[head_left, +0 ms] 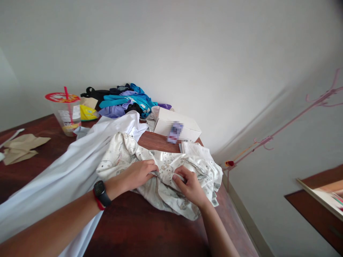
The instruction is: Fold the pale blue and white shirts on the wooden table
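Observation:
A white printed garment (166,162) with small cartoon figures lies crumpled on the dark wooden table (144,228). My left hand (142,173), with a black watch on its wrist, pinches the cloth near the garment's middle. Just to the right, my right hand (187,184) is closed on another part of the same garment, thumb against the fingers. A short stretch of cloth lies between the two hands. Along the left side, a long plain white cloth (66,175) runs from the front edge towards the back, next to the printed garment.
Behind are a white box (184,125) and a pile of blue, purple and black clothes (125,101). At the left stand a plastic cup (66,116) with a straw, a yellow packet (88,112) and brown paper (24,148). A pink rack (270,137) stands right.

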`<state>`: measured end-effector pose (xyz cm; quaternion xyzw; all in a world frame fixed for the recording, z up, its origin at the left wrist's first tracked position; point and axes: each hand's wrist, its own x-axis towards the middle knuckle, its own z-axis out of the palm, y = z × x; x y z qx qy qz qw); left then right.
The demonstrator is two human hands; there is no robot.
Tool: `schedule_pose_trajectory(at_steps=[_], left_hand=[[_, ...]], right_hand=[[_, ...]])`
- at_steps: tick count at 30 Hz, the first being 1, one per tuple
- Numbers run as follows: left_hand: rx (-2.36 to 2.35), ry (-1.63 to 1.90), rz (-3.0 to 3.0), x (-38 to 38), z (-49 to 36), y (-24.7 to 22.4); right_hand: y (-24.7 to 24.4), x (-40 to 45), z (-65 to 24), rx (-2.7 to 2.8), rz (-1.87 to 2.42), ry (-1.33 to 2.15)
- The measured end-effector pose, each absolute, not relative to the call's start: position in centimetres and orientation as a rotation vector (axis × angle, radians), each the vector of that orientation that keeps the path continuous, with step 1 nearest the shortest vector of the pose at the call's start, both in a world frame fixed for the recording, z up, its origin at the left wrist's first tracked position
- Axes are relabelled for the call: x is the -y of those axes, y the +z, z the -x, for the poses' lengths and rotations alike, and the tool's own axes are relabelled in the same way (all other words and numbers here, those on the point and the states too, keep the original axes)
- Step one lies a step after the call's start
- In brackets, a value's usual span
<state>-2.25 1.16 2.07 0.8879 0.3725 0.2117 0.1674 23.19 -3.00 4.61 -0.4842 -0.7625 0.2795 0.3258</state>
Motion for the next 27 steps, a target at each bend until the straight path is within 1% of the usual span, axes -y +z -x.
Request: schedule_pose_trajectory(at_steps=[4, 7, 11, 16, 21, 27], left_hand=[[-1.068, 0.749, -2.513, -1.0, 2.1, 3.1], [-1.073, 0.916, -2.462, -0.9, 2.0, 3.6], [-1.055, 1.059, -2.447, -0.6, 2.0, 3.7], [-1.058, 1.052, -2.508, -0.1, 1.9, 3.9], [-1.146, 1.014, -2.505, -0.1, 1.8, 4.2], [-1.414, 0.873, -2.577, -0.9, 2.7, 3.6]], right_hand=[[4.9, 3.1, -23.0, 2.1, 1.24, 0.76], [5.0, 3.6, -22.5, 2.234, 1.187, 0.713], [4.6, 4.1, -21.6, 2.287, 1.238, 0.606], [4.3, 3.7, -21.7, 2.112, 1.217, 0.52], [5.2, 3.6, -22.4, 1.926, 1.128, 0.44], [5.5, 4.0, -23.2, 1.743, 1.093, 0.193]])
